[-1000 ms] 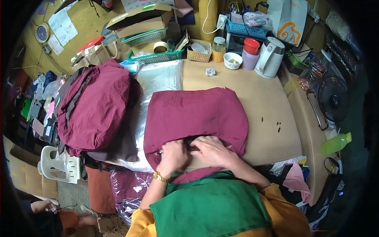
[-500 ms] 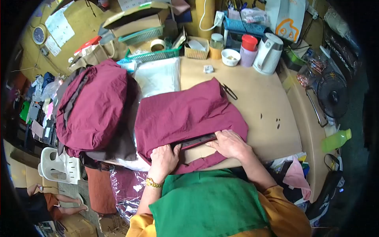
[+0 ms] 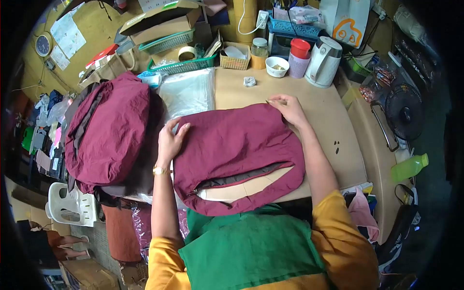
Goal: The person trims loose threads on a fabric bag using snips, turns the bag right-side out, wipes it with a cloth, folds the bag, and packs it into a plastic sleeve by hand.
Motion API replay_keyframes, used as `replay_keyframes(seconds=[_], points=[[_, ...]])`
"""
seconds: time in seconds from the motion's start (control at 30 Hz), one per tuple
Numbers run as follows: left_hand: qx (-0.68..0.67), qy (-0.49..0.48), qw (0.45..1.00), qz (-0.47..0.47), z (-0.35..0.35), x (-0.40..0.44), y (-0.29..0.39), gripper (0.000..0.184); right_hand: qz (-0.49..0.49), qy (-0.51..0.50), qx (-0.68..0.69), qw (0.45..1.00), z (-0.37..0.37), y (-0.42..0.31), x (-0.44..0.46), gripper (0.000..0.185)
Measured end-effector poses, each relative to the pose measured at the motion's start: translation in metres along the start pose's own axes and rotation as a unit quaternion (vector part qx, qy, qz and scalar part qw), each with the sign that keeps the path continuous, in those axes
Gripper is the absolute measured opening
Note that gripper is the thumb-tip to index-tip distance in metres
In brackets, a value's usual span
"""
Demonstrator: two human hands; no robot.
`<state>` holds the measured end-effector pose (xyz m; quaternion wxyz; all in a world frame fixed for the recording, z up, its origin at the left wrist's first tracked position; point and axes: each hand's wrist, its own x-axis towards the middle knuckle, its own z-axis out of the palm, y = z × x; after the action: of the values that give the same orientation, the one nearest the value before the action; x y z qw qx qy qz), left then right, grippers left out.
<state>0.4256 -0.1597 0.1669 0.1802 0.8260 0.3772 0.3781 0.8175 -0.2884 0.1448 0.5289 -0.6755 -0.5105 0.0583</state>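
A maroon fabric bag [image 3: 237,140] lies flat on the brown table in front of me, its long opening on the near side showing dark lining and a curved strap nearest my body. At its far left corner is my left hand [image 3: 170,140], thumb and fingers closed at the fabric's edge. My right hand [image 3: 288,108] pinches the far right corner, fingertips on the edge. To the left lies a pile of maroon and dark bags [image 3: 113,130], next to clear plastic sheets [image 3: 187,94].
Along the back stand green baskets [image 3: 183,65], a jar [image 3: 259,52], a white bowl [image 3: 277,67], a lidded cup [image 3: 298,58] and a kettle [image 3: 324,63]. A fan [image 3: 405,111] and a green bottle [image 3: 409,167] are at right. Another person's legs [image 3: 72,246] show lower left.
Both hands have moved from the near opening to the far corners of the bag. The bag lies flatter, with its opening spread wider. The dark scissors beside its far corner no longer show.
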Motion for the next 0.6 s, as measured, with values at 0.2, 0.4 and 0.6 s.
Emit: replay_keyframes(seconds=[0.2,0.4,0.6], points=[[-0.211,0.123,0.963,-0.117,-0.011,0.007,-0.005,0.035,0.080,0.022,0.071,0.994,-0.021,-0.019,0.013,0.019],[-0.107,0.111,0.987,-0.042,-0.049,-0.007,0.030,0.012,-0.049,0.112,-0.041,0.992,-0.055,-0.087,-0.010,0.015],[0.059,-0.108,0.992,-0.024,-0.001,-0.068,0.108,0.063,0.008,-0.228,-0.052,0.972,-0.034,-0.129,-0.120,0.012]])
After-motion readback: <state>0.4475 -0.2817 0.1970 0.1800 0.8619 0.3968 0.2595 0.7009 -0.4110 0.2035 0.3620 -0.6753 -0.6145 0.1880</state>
